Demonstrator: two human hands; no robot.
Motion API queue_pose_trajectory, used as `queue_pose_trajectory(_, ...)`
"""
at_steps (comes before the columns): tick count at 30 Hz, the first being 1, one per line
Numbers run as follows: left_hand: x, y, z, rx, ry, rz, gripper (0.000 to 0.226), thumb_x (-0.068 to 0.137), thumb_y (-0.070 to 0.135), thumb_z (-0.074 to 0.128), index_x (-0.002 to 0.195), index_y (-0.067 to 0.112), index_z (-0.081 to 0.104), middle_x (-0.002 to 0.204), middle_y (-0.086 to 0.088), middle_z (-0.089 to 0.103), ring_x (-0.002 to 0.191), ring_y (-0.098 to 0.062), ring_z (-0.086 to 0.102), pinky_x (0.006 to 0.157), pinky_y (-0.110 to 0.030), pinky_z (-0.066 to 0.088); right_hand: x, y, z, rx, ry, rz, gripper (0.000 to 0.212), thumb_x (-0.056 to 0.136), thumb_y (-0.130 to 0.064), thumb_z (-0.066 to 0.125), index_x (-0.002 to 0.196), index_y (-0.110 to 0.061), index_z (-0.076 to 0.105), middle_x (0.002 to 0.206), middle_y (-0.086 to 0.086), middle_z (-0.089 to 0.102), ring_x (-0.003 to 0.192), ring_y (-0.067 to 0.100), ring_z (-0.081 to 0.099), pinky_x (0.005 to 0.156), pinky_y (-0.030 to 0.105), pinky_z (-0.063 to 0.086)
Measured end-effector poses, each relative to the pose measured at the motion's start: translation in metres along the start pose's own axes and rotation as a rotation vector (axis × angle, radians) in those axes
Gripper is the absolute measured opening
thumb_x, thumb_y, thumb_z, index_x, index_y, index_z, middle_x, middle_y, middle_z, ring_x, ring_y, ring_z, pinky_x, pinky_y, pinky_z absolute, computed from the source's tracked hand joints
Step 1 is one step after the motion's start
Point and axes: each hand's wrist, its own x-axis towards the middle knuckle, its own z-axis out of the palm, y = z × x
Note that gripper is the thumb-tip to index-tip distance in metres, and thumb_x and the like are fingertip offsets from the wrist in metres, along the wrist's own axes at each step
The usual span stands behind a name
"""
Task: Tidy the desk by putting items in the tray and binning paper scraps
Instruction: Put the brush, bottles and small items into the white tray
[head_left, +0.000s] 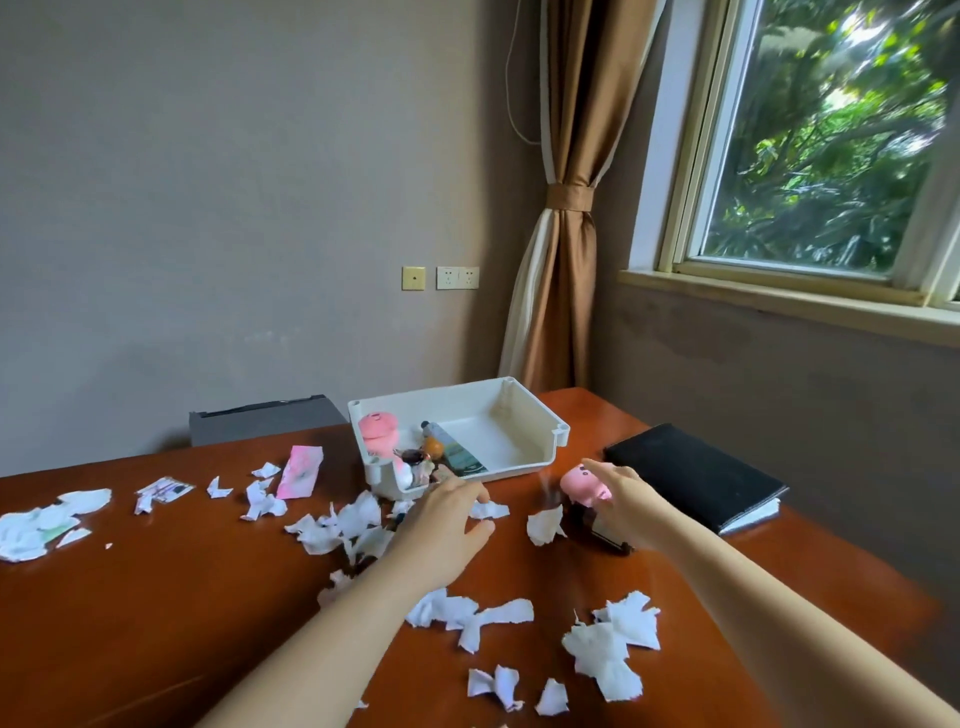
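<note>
Desk (156, 597) strewn with paper scraps (608, 654): left hand (447, 525) spread, empty; right hand (621, 499), fingers extended, no grip evident, at pink toy (577, 483) near tray (561, 441); judged light, soft, best pinched across its body.

White tray (511, 437) amid torn paper scraps (608, 649)

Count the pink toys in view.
2. One pink toy stands in the tray, left end; a second pink toy sits on the desk by the right hand.

Head-worn wide-angle view, facing forward and down, close over the desk (156, 597)
</note>
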Motion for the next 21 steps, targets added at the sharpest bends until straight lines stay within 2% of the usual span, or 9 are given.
queue_pose_trajectory(2,0.0,0.007,0.014,-0.014,-0.02,0.001,0.032,0.095,0.032,0.05,0.126,0.024,0.05,0.134,0.006,0.046,0.122,-0.013,0.045,0.098,-0.029,0.043,0.0,0.007,0.01,-0.009,-0.014,-0.012,0.052,0.099,-0.022,0.04,0.148,-0.028,0.023,0.152,0.009,0.025,0.122,0.025,0.045,0.103,0.033,0.041)
queue_pose_trajectory(5,0.006,0.022,0.035,-0.006,-0.034,0.039,0.035,0.096,0.032,0.047,0.13,0.025,0.047,0.135,0.007,0.044,0.126,-0.013,0.041,0.104,-0.03,0.036,0.006,0.012,0.017,-0.08,0.035,-0.02,0.056,0.098,-0.021,0.04,0.148,-0.033,0.018,0.153,0.004,0.021,0.13,0.029,0.034,0.104,0.037,0.039)
queue_pose_trajectory(9,0.022,0.041,0.064,0.003,-0.013,0.055,0.04,0.097,0.035,0.042,0.135,0.024,0.042,0.138,0.007,0.041,0.13,-0.013,0.038,0.109,-0.031,0.028,0.021,0.015,0.013,-0.188,0.177,-0.051,0.042,0.101,-0.03,0.032,0.143,-0.031,0.031,0.15,0.001,0.031,0.133,0.025,0.029,0.103,0.036,0.039)
queue_pose_trajectory(13,0.036,0.053,0.089,-0.01,-0.019,0.061,0.049,0.097,0.04,0.041,0.144,0.028,0.032,0.148,0.009,0.033,0.138,-0.013,0.028,0.114,-0.033,0.023,0.037,0.023,0.003,-0.16,0.103,-0.093,0.048,0.101,-0.029,0.035,0.147,-0.031,0.022,0.154,-0.003,0.028,0.142,0.023,0.021,0.11,0.039,0.032)
queue_pose_trajectory(15,0.041,0.054,0.097,0.006,-0.025,0.057,0.051,0.098,0.042,0.039,0.146,0.03,0.026,0.149,0.01,0.03,0.14,-0.012,0.025,0.115,-0.034,0.018,0.045,0.027,0.001,-0.154,0.068,-0.155,0.05,0.101,-0.031,0.034,0.148,-0.034,0.019,0.155,-0.003,0.029,0.143,0.022,0.022,0.111,0.04,0.032)
queue_pose_trajectory(17,0.044,0.052,0.104,0.034,-0.033,0.062,0.052,0.098,0.044,0.036,0.147,0.032,0.022,0.151,0.01,0.027,0.14,-0.012,0.023,0.116,-0.036,0.015,0.052,0.029,0.001,-0.211,0.035,-0.203,0.049,0.1,-0.032,0.035,0.147,-0.036,0.021,0.151,-0.003,0.035,0.139,0.022,0.031,0.109,0.038,0.034)
queue_pose_trajectory(21,0.047,0.047,0.108,0.061,-0.031,0.091,0.05,0.098,0.046,0.034,0.146,0.037,0.024,0.15,0.012,0.027,0.139,-0.012,0.023,0.115,-0.035,0.015,0.062,0.032,0.004,-0.267,-0.006,-0.201,0.044,0.097,-0.035,0.04,0.141,-0.037,0.032,0.134,0.001,0.05,0.124,0.024,0.044,0.1,0.035,0.037)
